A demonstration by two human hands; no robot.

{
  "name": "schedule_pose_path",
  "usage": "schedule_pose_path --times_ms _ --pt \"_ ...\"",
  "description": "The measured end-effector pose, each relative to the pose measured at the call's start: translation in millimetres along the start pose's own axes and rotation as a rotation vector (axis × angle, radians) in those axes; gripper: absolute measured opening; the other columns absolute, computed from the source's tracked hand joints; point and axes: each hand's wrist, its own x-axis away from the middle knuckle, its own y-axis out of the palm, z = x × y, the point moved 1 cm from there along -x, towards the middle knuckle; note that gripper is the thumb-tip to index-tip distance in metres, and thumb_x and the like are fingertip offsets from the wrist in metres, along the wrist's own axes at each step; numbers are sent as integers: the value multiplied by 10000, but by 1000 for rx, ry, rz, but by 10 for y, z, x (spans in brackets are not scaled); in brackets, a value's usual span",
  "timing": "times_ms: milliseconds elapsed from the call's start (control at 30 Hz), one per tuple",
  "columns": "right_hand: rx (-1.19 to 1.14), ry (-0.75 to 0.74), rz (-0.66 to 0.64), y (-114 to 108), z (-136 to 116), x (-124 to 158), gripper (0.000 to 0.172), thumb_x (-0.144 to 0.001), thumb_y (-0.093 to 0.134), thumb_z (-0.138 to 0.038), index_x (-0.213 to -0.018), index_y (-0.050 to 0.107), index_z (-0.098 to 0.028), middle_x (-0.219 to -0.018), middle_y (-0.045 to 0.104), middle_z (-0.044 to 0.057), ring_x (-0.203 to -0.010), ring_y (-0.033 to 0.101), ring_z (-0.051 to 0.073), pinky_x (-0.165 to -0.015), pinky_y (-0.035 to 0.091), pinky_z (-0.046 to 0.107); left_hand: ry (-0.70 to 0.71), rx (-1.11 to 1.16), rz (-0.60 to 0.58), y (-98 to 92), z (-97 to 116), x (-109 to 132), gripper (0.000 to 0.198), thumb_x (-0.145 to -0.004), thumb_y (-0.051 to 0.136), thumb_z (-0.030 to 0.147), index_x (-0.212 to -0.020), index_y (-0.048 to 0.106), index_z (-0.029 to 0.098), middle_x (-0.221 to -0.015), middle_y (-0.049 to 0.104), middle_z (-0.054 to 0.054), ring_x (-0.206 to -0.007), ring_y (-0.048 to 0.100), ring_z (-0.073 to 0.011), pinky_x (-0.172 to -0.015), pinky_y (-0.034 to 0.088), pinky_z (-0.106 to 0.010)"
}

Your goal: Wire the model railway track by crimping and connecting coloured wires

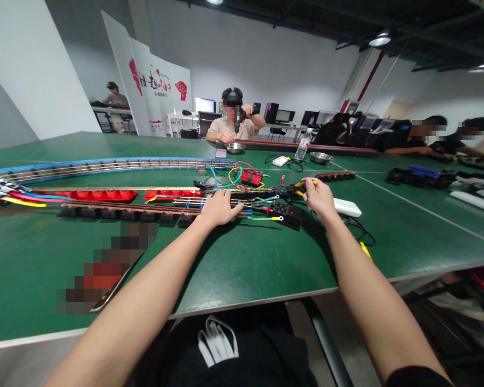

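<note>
My left hand [221, 208] lies with fingers spread over a bundle of long rails and wires. Yellow-handled pliers [299, 188] are gripped in my right hand [319, 198], their jaws pointing left at the right end of the rails. What the jaws touch is too small to make out. Just below them is a black box-shaped part [288, 215] with wires. A green-yellow wire with a ring terminal [280, 219] sticks out near it. Brown rails with black blocks [105, 211] run left from my left hand. Red trough-like pieces [105, 195] lie behind.
A blue curved rail track [84, 169] spans the left rear. Behind my hands sits a red part with coiled wires [252, 177]. A white power bank-like block [347, 207] lies right, a water bottle [304, 145] farther back. Across the table, a person [236, 126] holds a drill above a metal bowl [235, 147].
</note>
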Motion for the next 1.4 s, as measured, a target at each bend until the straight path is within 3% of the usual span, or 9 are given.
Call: schedule_pose_path --times_ms 200,367,567,633,733,867,1067,1233,1400 --pt "148 -11 -19 76 -71 -144 387 -914 426 -444 -1003 677 -163 -437 528 -33 -290 431 109 -394 359 231 0 -14 -12 10 -2 -7 629 -909 305 610 -1275 489 132 -1344 537 -168 -1230 494 -310 -978 387 -431" --pt "8 32 40 125 -43 -13 447 -882 429 -515 -960 712 -179 -383 467 -44 -306 425 117 -397 351 235 11 -27 11 27 1 -5 632 -909 323 600 -1294 480 125 -1339 542 -170 -1230 496 -314 -974 392 -437" --pt "-412 371 -80 67 -110 70 346 -764 579 -406 -1026 677 -202 -400 383 -76 -322 310 76 -341 169 179 11 -25 6 3 11 2 629 -910 323 600 -1271 496 115 -1309 561 -174 -1220 506 -313 -965 398 -427" --pt "-559 474 -159 50 -117 70 355 -751 576 -356 -1072 647 -220 -428 391 -78 -342 307 68 -352 171 164 7 -23 4 -7 15 5 634 -909 320 603 -1268 497 112 -1304 563 -177 -1215 510 -316 -961 400 -430" --pt "-621 514 -213 42 -99 70 377 -733 567 -291 -1098 634 -223 -442 361 -90 -355 273 57 -363 170 154 1 -22 3 -13 18 6 629 -908 318 606 -1262 499 118 -1309 561 -177 -1212 513 -316 -963 401 -433" --pt "-442 400 -174 52 -78 78 408 -705 616 -337 -1081 679 -191 -437 237 -119 -364 166 44 -365 103 168 4 -20 6 -9 18 1 623 -907 315 603 -1251 503 118 -1307 564 -177 -1206 518 -314 -961 406 -437" --pt "-120 188 -223 102 -36 75 471 -708 598 -398 -1087 728 -150 -433 282 -88 -387 198 58 -395 149 210 -9 -10 -5 -9 9 -9 600 -902 326 607 -1230 511 140 -1297 575 -165 -1210 518 -307 -971 400 -431" --pt "102 -40 -230 133 36 39 432 -730 548 -378 -1025 761 -144 -516 453 -41 -479 352 90 -480 276 224 1 -10 1 -15 9 -5 602 -904 323 604 -1221 515 130 -1286 580 -172 -1200 525 -316 -957 410 -438" --pt "415 -213 -360 113 -33 72 443 -765 503 -385 -1079 749 -193 -490 528 -33 -529 499 148 -547 340 241 7 -10 2 -1 5 -7 614 -903 312 608 -1235 507 129 -1291 576 -171 -1204 520 -313 -958 409 -438"
